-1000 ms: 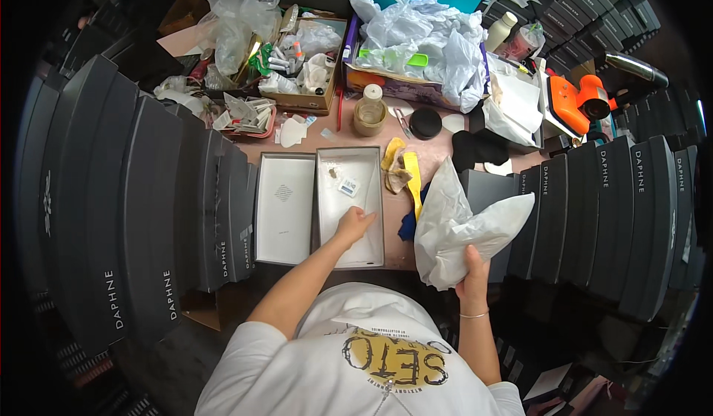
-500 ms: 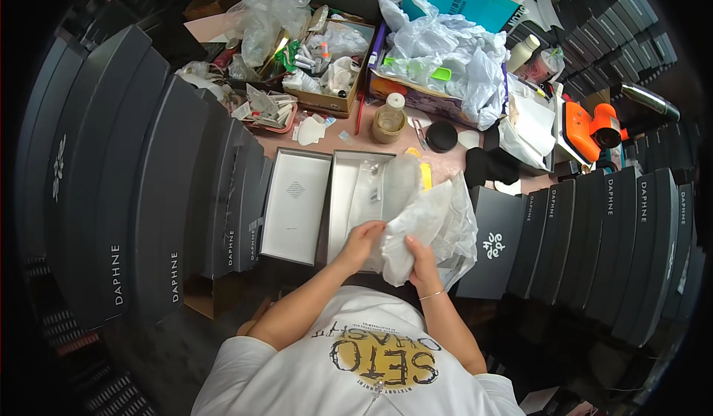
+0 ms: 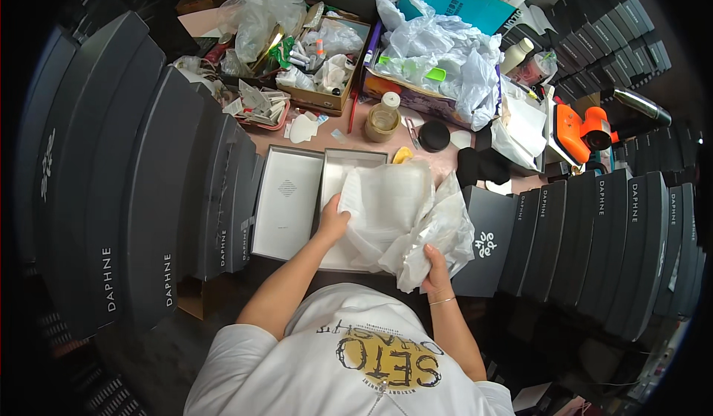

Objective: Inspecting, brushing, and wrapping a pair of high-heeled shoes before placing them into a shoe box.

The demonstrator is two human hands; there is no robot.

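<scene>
Holding the white tissue paper [image 3: 405,215] over the open box [image 3: 349,171], your left hand [image 3: 332,219] pinches its near edge and your right hand [image 3: 434,264] bunches the lower corner; tugging unevenly could tear it; it could snag the box wall.

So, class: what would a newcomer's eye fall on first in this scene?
White tissue paper billows at the centre, held by the left hand and right hand over an open grey box. Stacked dark boxes wall both sides, and an orange tool glows at the upper right.
</scene>
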